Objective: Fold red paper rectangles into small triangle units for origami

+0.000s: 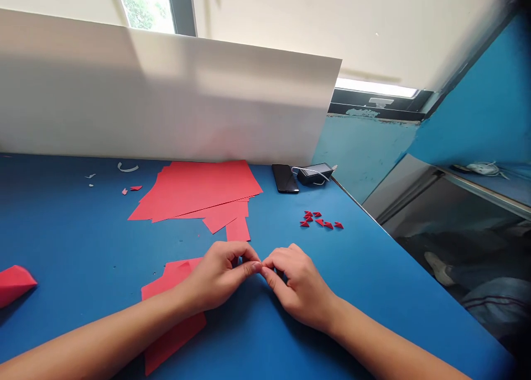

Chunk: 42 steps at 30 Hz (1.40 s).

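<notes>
My left hand (226, 275) and my right hand (296, 286) meet fingertip to fingertip above the blue table, each closed in a pinch. Whatever sits between the tips is too small and covered to make out. Under my left wrist and forearm lie red paper pieces (174, 272), partly hidden by the arm. Beyond the hands is a fanned stack of red sheets (203, 189), with smaller red strips (238, 229) sticking out at its near edge. To the right, several small folded red paper triangles (318, 221) lie in a loose cluster.
A black phone (285, 178) and a dark box with a white cable (314, 173) stand at the back right. A large white board (166, 98) leans behind the table. Paper scraps (128, 167) lie back left; a folded red paper (15, 285) sits at the left edge.
</notes>
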Available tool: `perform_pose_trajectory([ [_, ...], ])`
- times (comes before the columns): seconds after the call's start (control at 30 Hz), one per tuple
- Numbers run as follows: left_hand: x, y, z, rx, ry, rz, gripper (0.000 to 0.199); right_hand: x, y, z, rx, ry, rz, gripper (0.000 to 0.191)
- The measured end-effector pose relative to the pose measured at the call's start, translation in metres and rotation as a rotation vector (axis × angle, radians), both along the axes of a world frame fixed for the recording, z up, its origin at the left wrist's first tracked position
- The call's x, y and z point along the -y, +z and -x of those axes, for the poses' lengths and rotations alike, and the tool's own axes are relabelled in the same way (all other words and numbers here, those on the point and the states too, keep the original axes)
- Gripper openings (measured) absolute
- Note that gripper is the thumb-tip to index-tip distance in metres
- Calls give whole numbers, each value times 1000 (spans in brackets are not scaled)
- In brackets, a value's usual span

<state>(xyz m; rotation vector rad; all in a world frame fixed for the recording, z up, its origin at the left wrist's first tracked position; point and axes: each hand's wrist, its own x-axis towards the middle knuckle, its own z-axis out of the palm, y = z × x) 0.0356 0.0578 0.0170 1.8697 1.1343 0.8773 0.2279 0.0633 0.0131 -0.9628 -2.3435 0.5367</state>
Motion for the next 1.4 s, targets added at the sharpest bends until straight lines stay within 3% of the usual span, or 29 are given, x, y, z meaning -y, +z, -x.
perform_pose_trajectory([
  [0.27, 5, -6, -6, 21, 135, -21, 19, 0, -3, 2, -39, -29, -111, 15],
  [0.57, 9, -7, -7, -76, 102, -138, 17, 4, -2, 4, -8, -18, -240, 12],
  [0.9, 8, -6, -8, -33, 115, -115, 19, 3, -2, 1, -48, -33, -182, 13],
  [1.1, 4, -5, -5, -15, 44, -35, 22, -1, 0, -1, -56, -40, -154, 20],
  [1.4, 2, -3, -2, 63, 73, 57, 27, -7, -5, -4, -83, 39, 6, 19],
])
